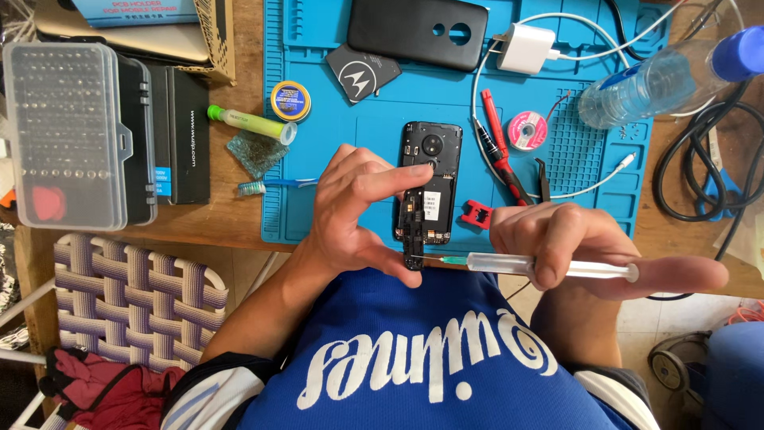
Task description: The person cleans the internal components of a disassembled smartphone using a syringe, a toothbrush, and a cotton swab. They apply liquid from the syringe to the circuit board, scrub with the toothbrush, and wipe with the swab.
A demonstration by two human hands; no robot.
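— Left hand (pixel 350 211) pinches what?
— A small black phone part (pixel 413 231), upright at the mat's (pixel 318 95) near edge.
— Right hand (pixel 557 239)?
— Clamped on a syringe (pixel 549 265), needle aimed at that part for precise dosing.

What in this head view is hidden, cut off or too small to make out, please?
- Syringe needle tip: too fine, against the dark small board.
- Board's middle: covered by the left hand fingers.
- Syringe barrel: partly wrapped by the right hand.
- Water bottle: cut by right edge.
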